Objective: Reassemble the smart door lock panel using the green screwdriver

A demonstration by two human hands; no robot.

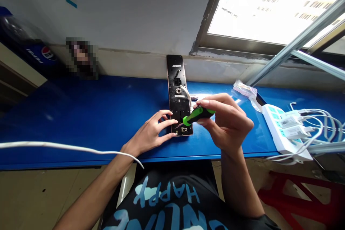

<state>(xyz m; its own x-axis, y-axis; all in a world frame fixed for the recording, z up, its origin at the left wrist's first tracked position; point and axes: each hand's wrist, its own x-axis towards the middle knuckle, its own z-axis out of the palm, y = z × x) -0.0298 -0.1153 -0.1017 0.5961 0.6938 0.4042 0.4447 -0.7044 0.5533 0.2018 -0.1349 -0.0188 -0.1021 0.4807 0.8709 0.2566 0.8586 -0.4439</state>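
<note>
A long black door lock panel (176, 109) lies on the blue table, its inner face up, with screw holes, labels and a white cable (186, 93) on it. My left hand (155, 129) rests at the panel's lower left edge, its spread fingertips touching the near end. In my right hand (226, 120) is a green and black screwdriver (198, 115), gripped by the handle between thumb and fingers. The screwdriver slants down to the left, and its thin shaft reaches the panel's near end beside a metal post (183, 129). I cannot make out a screw at the tip.
A white power strip (272, 115) with chargers and tangled cables stands on the right. Behind it lies a clear plastic bag (245, 88). A loose white cable (81, 147) crosses the left front over my forearm. A Pepsi bottle (35, 48) is at far left, a red stool (296, 194) below right.
</note>
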